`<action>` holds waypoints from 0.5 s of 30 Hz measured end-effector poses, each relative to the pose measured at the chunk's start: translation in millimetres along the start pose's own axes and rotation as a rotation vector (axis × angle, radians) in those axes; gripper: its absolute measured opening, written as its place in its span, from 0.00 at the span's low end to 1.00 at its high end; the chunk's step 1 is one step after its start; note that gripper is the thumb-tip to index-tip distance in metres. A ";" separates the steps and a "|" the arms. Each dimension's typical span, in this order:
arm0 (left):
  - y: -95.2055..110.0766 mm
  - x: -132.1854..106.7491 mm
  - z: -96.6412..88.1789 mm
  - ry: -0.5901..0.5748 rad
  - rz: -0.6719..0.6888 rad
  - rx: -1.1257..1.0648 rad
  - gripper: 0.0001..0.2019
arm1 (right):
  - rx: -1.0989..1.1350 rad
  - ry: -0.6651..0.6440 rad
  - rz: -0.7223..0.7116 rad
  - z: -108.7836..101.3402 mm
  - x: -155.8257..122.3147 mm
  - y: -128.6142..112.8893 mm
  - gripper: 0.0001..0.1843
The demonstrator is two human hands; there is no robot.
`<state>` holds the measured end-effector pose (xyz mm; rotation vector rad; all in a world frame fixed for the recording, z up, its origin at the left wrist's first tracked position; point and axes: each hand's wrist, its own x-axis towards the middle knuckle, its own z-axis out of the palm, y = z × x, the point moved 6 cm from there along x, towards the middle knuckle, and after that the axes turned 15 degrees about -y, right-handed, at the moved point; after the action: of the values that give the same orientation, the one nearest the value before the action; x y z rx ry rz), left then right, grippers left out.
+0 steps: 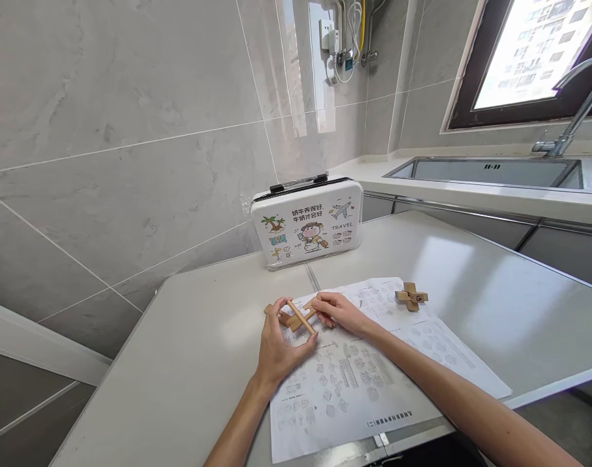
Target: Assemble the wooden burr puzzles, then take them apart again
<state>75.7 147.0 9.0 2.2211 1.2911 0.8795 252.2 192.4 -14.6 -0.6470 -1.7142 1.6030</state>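
Note:
My left hand (276,350) pinches a thin wooden stick (296,312) by its two ends, between the fingertips and the thumb. Crossing just behind the stick is a notched wooden piece (294,323), its far end held in the fingers of my right hand (342,312). Whether the two pieces touch cannot be made out. Another wooden piece (267,310) shows partly behind my left fingers, the rest of it hidden. Beneath both hands lie printed sheets of paper (358,405) with small drawings of puzzle shapes.
An interlocked wooden cross puzzle (411,297) sits at the sheets' upper right edge. A white cartoon-printed case (308,224) stands upright at the back of the pale table (203,363), near the tiled wall. To the right are a sink (495,172) and a faucet (572,120).

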 end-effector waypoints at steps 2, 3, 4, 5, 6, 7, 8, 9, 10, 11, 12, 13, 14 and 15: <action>0.8 -0.2 -0.5 0.002 0.001 0.009 0.47 | 0.013 0.002 0.001 -1.9 0.3 0.7 0.25; 1.2 -0.1 -0.7 0.001 0.002 0.012 0.47 | 0.018 0.006 0.001 -3.4 0.5 1.1 0.25; 1.8 0.0 -0.9 -0.002 0.003 0.012 0.47 | 0.022 0.010 0.002 -5.2 0.6 1.4 0.25; 2.5 0.2 -1.2 -0.003 0.006 0.011 0.46 | 0.025 0.016 0.004 -7.1 0.6 1.6 0.25; 3.2 0.4 -1.7 -0.001 0.009 0.008 0.46 | 0.026 0.025 0.007 -9.2 0.6 1.5 0.25; 4.1 0.7 -2.4 0.004 0.012 0.006 0.46 | 0.025 0.035 0.009 -11.2 0.4 1.2 0.25; 5.1 0.9 -3.3 0.013 0.016 0.005 0.46 | 0.024 0.045 0.009 -12.9 0.2 0.5 0.25; 6.1 1.1 -4.2 0.024 0.020 0.005 0.45 | 0.021 0.055 0.007 -14.3 -0.1 -0.6 0.25; 7.1 1.4 -5.1 0.033 0.024 0.005 0.45 | 0.018 0.065 0.005 -15.4 -0.5 -1.8 0.25; 7.9 1.5 -5.9 0.041 0.028 0.004 0.45 | 0.015 0.072 0.005 -16.0 -0.8 -2.9 0.25; 8.6 1.6 -6.3 0.046 0.032 0.002 0.44 | 0.012 0.076 0.008 -16.4 -1.1 -3.7 0.25; 9.1 1.7 -6.4 0.048 0.035 0.001 0.44 | 0.012 0.079 0.012 -16.6 -1.3 -4.2 0.24; 9.4 1.6 -6.3 0.047 0.037 0.001 0.44 | 0.014 0.082 0.017 -16.8 -1.6 -4.4 0.24; 9.7 1.4 -6.0 0.044 0.041 0.002 0.44 | 0.018 0.083 0.021 -17.0 -1.8 -4.4 0.24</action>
<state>77.9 143.9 19.8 2.2487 1.2714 0.9476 266.8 201.4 -10.5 -0.7149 -1.6363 1.5816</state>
